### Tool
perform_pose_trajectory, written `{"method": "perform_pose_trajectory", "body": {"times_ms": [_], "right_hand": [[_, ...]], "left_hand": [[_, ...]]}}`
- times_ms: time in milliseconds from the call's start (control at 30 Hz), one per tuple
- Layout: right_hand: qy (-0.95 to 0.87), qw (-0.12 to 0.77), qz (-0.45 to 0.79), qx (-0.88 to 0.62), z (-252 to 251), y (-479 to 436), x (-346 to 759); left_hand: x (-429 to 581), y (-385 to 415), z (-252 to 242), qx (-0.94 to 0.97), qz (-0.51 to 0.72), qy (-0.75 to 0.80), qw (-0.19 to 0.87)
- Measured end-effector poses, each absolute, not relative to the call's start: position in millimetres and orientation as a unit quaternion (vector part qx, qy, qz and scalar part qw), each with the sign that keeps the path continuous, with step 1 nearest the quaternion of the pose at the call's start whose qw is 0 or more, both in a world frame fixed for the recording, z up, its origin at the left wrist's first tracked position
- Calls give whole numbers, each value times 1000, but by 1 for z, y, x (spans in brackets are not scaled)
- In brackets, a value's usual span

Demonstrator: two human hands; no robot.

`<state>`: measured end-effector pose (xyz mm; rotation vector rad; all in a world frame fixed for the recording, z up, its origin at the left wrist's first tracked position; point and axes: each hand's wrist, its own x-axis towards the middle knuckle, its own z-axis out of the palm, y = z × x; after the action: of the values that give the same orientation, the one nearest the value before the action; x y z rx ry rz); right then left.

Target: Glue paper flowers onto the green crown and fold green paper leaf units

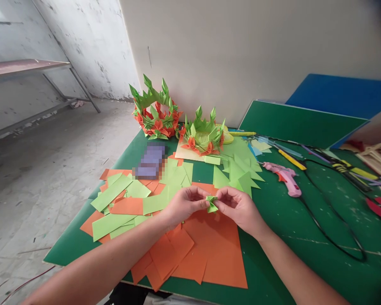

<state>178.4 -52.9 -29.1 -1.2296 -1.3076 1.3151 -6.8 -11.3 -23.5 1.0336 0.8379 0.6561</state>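
Observation:
My left hand [184, 204] and my right hand [236, 206] meet above the middle of the green table [305, 220]. Both pinch a small folded light-green paper piece [211, 203] between fingertips, one hand on each side of it. Under the hands lie orange paper sheets [209, 250], some overlapping. Loose light-green strips [114, 192] are scattered to the left, and folded green triangles [238, 171] lie just behind the hands.
Two green-and-orange paper wreaths [155, 112] [203, 135] stand at the back by the wall. A pink glue gun [285, 178] with a black cord [333, 220] lies to the right. Pencils, sticks and green and blue boards [298, 123] fill the far right. A blurred purple object [150, 161] sits left of centre.

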Motion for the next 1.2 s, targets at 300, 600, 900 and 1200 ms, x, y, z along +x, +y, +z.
{"method": "perform_pose_trajectory", "body": {"times_ms": [300,600,900,1200], "right_hand": [[-485,448,567,-492,-32,-53,177],[-378,460,648,-474,-32,-49,173],[-436,461,577,-514,-39,-51,172],[-426,503,550,-513,-28,-49,174]], "left_hand": [[-4,-13,-22,493,309,387,715],[-4,-12,-17,401,314,404,760],[-4,-14,-26,478,331,436,687],[-3,-14,-23,534,403,422,612]]}}
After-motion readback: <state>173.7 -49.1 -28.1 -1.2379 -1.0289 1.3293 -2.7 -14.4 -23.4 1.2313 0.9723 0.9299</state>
